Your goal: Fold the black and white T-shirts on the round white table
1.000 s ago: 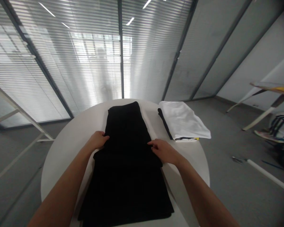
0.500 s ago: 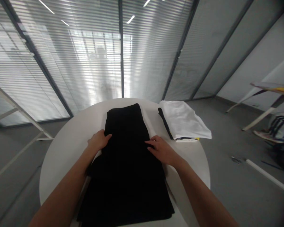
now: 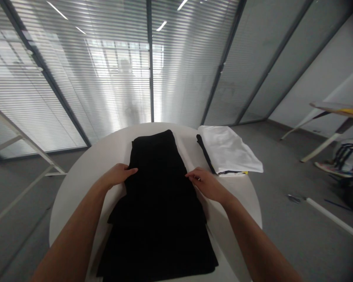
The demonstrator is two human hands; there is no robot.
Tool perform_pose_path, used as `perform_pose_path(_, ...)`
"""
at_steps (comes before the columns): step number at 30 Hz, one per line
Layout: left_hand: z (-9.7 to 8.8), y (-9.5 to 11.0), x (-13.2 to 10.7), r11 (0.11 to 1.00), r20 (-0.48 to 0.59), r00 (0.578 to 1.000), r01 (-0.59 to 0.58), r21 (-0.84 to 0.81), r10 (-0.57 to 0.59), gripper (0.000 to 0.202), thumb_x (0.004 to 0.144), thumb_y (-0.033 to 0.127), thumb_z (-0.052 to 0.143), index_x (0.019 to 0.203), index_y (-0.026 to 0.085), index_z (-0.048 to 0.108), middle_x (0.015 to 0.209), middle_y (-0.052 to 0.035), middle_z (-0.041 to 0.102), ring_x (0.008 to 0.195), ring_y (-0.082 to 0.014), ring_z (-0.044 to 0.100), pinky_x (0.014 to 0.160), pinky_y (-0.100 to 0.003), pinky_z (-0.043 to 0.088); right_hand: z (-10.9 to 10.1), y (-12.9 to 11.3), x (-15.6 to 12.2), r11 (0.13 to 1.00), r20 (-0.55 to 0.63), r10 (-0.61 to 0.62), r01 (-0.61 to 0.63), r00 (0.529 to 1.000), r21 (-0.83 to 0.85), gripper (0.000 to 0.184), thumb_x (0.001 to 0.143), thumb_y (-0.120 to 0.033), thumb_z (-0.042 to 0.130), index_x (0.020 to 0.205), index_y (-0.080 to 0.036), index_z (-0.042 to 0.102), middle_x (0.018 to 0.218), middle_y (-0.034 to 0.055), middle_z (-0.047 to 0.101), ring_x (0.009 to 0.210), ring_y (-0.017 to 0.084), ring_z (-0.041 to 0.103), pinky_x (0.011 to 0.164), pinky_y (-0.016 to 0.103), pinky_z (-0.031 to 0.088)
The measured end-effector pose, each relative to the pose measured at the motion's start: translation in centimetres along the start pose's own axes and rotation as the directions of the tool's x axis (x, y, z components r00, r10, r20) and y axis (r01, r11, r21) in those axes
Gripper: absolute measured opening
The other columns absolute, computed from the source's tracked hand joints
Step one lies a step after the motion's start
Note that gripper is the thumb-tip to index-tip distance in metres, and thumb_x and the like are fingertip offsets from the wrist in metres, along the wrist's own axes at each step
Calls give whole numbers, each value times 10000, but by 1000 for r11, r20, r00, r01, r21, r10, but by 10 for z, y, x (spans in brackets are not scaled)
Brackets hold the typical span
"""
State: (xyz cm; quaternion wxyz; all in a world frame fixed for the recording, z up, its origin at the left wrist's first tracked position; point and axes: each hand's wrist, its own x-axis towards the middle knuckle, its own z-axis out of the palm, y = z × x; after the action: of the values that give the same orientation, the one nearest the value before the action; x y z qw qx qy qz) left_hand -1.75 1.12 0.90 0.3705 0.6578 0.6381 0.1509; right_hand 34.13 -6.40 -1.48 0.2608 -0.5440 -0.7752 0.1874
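A black cloth garment (image 3: 157,184) lies folded lengthwise on a round white table (image 3: 82,172), with a stepped fold edge near its middle. My left hand (image 3: 116,176) grips its left edge, fingers lying across the cloth. My right hand (image 3: 207,185) pinches the right edge, closer to the white folded cloth (image 3: 228,150) with dark trim, which lies beside the garment without touching my hand.
A white tube (image 3: 335,219) and a small metal item (image 3: 294,198) lie on the grey floor at right. Beyond them are a sneaker (image 3: 331,170), a striped bag (image 3: 348,158) and a white-legged table (image 3: 338,109). Glass walls with blinds stand behind; a white frame (image 3: 14,137) leans at left.
The garment's far end has shifted slightly toward me. Its stepped fold edge has moved nearer me, and my hands have spread a little farther apart along the edges.
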Motion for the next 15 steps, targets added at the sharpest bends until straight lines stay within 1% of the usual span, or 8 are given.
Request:
perform_pose_path(2,8,3,6,990,-146,988,63,122,-45,497,774,635,516,676,174,673,672,-101,677,728,-297,653,646,-354,448,0,-2,6,999,-96,43,-44,994,-11,250,898,-199,489,1019,-190,707,974,66,660,879,177,631,845,305,469)
perform_pose_path(4,20,3,13,964,-319,946,132,232,-53,540,849,611,407,918,167,706,897,-158,711,913,-363,644,753,-443,449,1,-5,17,997,-135,51,-57,989,-42,240,887,-186,496,993,-186,711,966,63,666,884,175,632,863,301,458)
perform_pose_path(6,32,2,19,931,-438,899,161,326,-2,545,894,547,351,1186,182,632,1121,-189,670,1073,-408,577,845,-545,405,2,-8,32,996,-137,36,-47,990,-75,244,874,-163,500,1003,-178,707,976,67,665,879,168,632,877,295,450)
perform_pose_path(8,40,0,23,902,-473,877,133,412,87,557,916,479,334,1348,176,513,1210,-205,623,1128,-414,531,894,-585,362,2,-11,53,994,-116,37,-49,993,-101,265,861,-156,514,1061,-162,689,1004,81,659,893,169,628,887,293,447)
perform_pose_path(10,44,-1,24,877,-459,872,80,474,168,577,921,430,346,1436,179,411,1208,-204,611,1122,-393,522,916,-569,348,3,-11,78,989,-90,74,-84,993,-118,313,858,-182,534,1146,-144,650,1042,101,654,964,187,616,921,302,434)
perform_pose_path(11,44,-1,23,868,-444,875,58,492,193,583,922,413,349,1464,201,372,1196,-194,610,1109,-380,523,916,-556,348,4,-10,92,986,-82,104,-113,991,-121,347,864,-210,538,1193,-138,623,1063,110,654,1012,199,605,945,311,422)
perform_pose_path(13,44,-1,23,851,-417,881,31,524,224,568,925,376,344,1483,270,343,1170,-169,604,1085,-359,522,907,-538,349,9,-7,116,975,-105,183,-194,977,-105,449,884,-289,535,1304,-129,537,1144,134,638,1112,224,572,988,333,396)
perform_pose_path(15,43,0,22,833,-397,886,23,553,238,540,922,329,336,1459,318,390,1148,-155,597,1072,-347,517,900,-528,347,17,-1,135,947,-155,308,-318,939,-41,574,890,-380,528,1393,-121,430,1256,167,589,1187,248,539,1011,357,380)
